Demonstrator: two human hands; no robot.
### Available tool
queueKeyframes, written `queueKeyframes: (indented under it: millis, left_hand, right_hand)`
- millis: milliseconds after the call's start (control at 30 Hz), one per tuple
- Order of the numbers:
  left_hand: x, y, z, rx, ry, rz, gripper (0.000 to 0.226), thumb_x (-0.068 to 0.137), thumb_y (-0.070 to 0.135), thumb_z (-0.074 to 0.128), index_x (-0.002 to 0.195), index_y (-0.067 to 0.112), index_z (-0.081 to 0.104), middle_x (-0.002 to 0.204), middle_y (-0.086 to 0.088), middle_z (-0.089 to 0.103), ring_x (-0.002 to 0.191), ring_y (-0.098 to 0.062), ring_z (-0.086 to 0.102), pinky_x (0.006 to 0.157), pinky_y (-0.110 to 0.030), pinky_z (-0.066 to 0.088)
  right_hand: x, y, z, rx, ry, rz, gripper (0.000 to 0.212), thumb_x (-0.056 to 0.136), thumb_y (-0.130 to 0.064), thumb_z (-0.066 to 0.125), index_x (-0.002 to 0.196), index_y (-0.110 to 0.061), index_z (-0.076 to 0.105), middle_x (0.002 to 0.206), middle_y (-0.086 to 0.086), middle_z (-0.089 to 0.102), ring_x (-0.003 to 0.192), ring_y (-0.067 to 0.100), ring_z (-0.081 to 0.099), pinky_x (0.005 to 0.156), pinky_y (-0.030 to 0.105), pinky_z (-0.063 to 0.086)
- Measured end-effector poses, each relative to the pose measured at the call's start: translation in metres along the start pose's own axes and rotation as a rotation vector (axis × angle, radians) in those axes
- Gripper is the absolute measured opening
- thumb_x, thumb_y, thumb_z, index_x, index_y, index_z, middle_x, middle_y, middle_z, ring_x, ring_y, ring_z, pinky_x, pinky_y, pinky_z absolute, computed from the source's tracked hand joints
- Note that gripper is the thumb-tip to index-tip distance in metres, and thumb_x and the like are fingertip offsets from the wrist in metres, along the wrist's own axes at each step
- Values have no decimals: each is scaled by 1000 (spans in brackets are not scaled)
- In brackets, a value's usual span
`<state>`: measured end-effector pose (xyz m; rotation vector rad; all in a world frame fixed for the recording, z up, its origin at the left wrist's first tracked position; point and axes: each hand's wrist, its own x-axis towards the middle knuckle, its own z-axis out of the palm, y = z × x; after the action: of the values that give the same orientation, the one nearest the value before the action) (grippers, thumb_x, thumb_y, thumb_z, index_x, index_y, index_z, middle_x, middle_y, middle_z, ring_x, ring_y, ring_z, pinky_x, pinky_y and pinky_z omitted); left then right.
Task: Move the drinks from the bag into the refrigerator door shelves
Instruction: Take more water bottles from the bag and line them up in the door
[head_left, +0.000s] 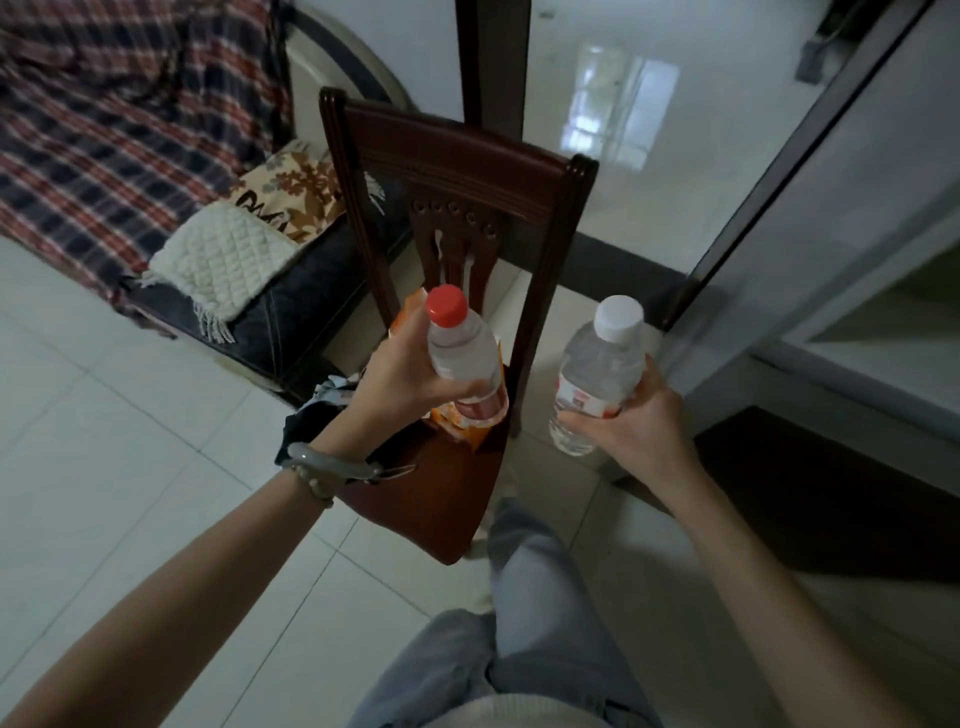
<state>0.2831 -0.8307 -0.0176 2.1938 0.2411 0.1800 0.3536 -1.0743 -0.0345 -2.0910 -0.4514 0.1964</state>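
Left hand (400, 384) grips red-capped bottle (462, 353), right hand (634, 421) white-capped bottle (597, 374); labels unreadable.

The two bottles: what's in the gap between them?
In the head view, no object sits between the red-capped bottle and the white-capped bottle; behind the gap are only the chair's back post and floor tiles.

Left-hand bottle (464, 347): clear, red cap, red label band. Right-hand bottle (597, 371): clear, white cap, label white with red. Bag (470, 427) on chair seat: orange with white. Chair (457, 171): dark reddish-brown wood, carved back. Sofa cover (114, 130): plaid in red, navy and white. Cushion (291, 189): beige with brown leaf print. Throw (221, 262): cream, quilted diamond pattern, fringed. Floor (130, 441): glossy white tiles. Bangle (327, 465) on left wrist: pale grey-green. Trousers (530, 613): light grey-blue.
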Motion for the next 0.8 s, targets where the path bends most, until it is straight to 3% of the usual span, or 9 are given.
queueKeyframes:
  millis: [133,233,300,433,567,700,800]
  left_hand:
    - [-36,34,17,-7,-68,85,76,62,47,80,125,20,45,119,3,59,108,-10,58,90,-36,52]
    - [-51,65,37,31,-162,137,71,65,40,81,124,18,47,116,6,59,105,-8,58,89,-34,52]
    - [-57,87,52,40,-229,212,70,65,41,80,123,20,48,115,9,60,103,-4,58,88,-32,53]
    - [-67,137,91,77,-359,336,71,64,40,82,124,22,49,115,7,63,99,-5,59,83,-25,51]
    - [-74,192,144,69,-471,449,79,55,56,78,122,25,49,111,6,66,97,-12,63,83,-38,54]
    - [-90,257,208,34,-610,506,73,60,45,82,122,29,47,116,8,63,100,-4,60,85,-26,50]
    - [-109,305,260,-28,-657,575,75,56,54,79,120,30,49,115,12,63,102,-5,60,89,-32,52]
  right_hand:
    - [-62,-5,-30,67,66,118,72,54,-24,89,116,-16,53,101,-5,66,91,4,63,69,7,48]
    - [-110,-9,-60,45,176,170,62,53,-22,90,104,-22,54,91,-13,65,81,-8,60,65,3,45]
    - [-138,-10,-81,56,244,204,65,53,-21,89,106,-28,52,90,-14,64,82,-4,62,67,8,46]
    - [-192,-7,-123,15,374,273,72,55,-25,88,116,-19,51,95,-8,62,86,7,61,70,16,45]
    - [-243,7,-168,32,509,342,75,47,-42,84,112,-28,49,102,-9,66,93,9,63,79,35,54]
    - [-299,17,-225,43,647,407,66,54,-29,87,109,-27,52,96,-14,65,89,3,63,77,27,52]
    - [-343,32,-272,37,728,435,63,53,-27,87,107,-30,54,96,-14,67,89,2,64,78,29,53]
